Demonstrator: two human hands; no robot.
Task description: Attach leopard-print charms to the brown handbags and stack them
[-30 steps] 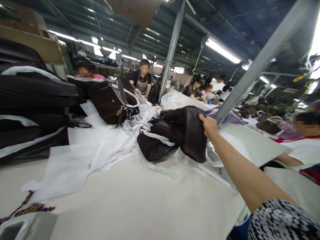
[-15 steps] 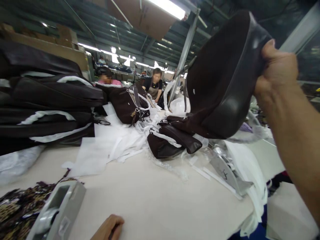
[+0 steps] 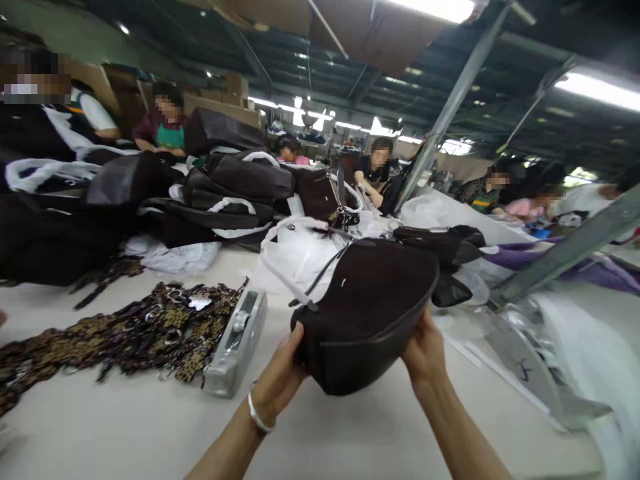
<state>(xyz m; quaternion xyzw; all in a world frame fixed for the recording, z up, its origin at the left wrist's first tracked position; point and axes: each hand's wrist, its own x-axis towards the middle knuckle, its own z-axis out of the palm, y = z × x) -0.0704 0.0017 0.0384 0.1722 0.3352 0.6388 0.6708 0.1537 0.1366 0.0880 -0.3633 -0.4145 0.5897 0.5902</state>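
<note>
A dark brown handbag (image 3: 370,300) with a leather-like base is held just over the table in front of me, its bottom turned toward me. My left hand (image 3: 285,370) grips the bag's left end; a silver bangle circles that wrist. On the opposite end, my right hand (image 3: 425,347) is closed round the side, its fingertips partly hidden by the bag. The bag's handle (image 3: 285,267), wrapped in white, rises at the far left, beside a thin dark strap.
Left of the bag lie a grey tape dispenser (image 3: 237,347) and a heap of patterned charms with metal rings (image 3: 165,327). Dark bags (image 3: 235,177) are piled behind. A second dispenser (image 3: 530,360) stands right, near a slanted metal post (image 3: 575,247). Several people work farther back.
The handbag has come down from the upper right to the middle before me. My left hand has risen from the table onto it, so both hands hold it. The view has turned left.
</note>
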